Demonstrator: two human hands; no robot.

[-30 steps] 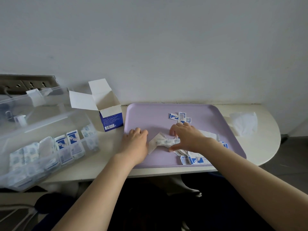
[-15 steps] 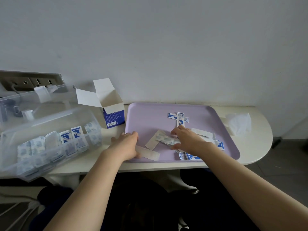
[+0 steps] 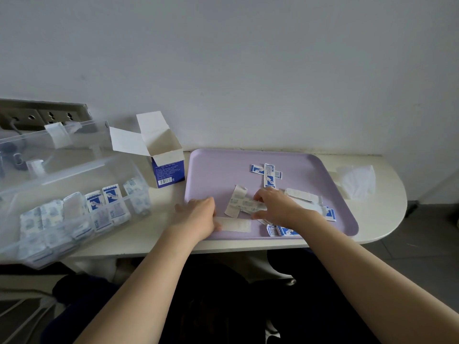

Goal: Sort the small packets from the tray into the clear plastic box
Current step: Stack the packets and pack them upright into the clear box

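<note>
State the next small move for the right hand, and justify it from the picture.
Probably pinch and lift the pale packet toward the box. The right hand flanks it with thumb and fingers on the tray, while the left hand rests on a white strip; the box holds similar packets.

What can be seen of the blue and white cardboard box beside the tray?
The small blue and white cardboard box stands upright on the pale table, between the clear plastic box and the lilac plastic tray. Its top is open, white flaps spread up and left. The blue front bears white print and a barcode.
</note>
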